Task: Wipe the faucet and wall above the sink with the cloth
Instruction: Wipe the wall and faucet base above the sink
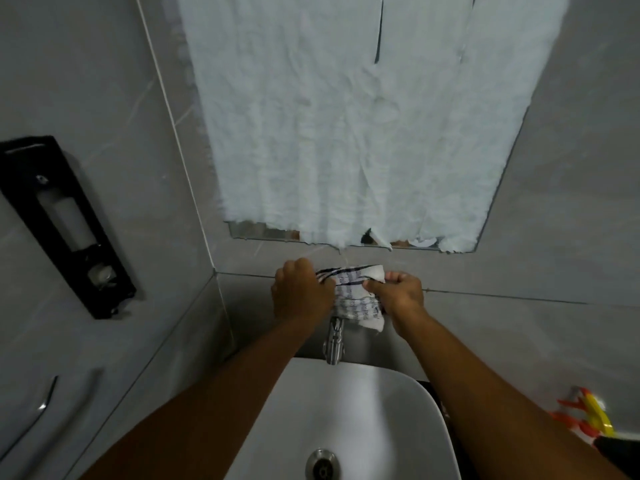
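Most of the frame is filled by a grey tiled wall (540, 188), seen from above at a steep angle. A mirror (346, 109) is mounted in the upper centre, and nearly all of its glass is covered by crumpled white paper; only a thin strip of glass is left showing along its bottom edge. A white sink (391, 403) is seen at the bottom centre; its basin is dry-looking and nothing but a round metal drain (322, 467) is contained in it. A black wall dispenser (65, 226) is fixed at the left, with a pale window in its middle; its contents cannot be made out. Two bare forearms are extended from the bottom edge toward the centre. A white cloth (356, 292) with dark stripes is pressed over the top of a chrome faucet (334, 344), just below the mirror. The cloth is gripped at its left side by the closed left hand (301, 292) and at its right side by the closed right hand (398, 292).
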Tool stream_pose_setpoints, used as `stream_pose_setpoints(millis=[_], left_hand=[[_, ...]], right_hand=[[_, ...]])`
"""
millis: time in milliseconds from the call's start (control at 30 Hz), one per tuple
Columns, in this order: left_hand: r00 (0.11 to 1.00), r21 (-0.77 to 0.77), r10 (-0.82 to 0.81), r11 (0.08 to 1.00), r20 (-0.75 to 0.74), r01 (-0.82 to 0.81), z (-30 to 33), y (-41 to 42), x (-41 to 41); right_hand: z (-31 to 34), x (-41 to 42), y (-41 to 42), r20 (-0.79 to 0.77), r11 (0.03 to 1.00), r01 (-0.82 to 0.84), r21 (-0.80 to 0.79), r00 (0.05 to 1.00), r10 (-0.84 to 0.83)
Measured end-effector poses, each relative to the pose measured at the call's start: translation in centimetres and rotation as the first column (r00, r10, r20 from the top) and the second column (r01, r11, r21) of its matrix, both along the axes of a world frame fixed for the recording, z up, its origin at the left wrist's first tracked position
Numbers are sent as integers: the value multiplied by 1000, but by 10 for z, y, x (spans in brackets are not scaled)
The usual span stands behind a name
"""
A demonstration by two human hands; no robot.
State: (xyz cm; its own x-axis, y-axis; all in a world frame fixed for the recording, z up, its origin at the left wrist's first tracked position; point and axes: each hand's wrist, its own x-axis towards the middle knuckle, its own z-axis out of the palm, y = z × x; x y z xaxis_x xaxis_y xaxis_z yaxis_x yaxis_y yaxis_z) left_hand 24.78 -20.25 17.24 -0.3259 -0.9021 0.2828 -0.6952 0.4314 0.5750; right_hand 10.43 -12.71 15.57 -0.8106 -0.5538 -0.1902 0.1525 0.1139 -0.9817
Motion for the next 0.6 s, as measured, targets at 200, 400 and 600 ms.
stream_pose_setpoints(millis=[200, 400, 600], left_hand=[[981, 308, -127, 937, -146, 167, -16, 4, -31], [753, 775, 323, 512, -573, 371, -24, -21, -37], [979, 206, -19, 978, 202, -23, -28, -2, -74]], right_hand=[[-20, -21, 47, -910, 994, 104, 33, 414, -13], [-70, -105, 66, -915, 936, 235, 262, -249, 319], [-101, -119, 27, -909, 946, 321, 38, -383, 166]])
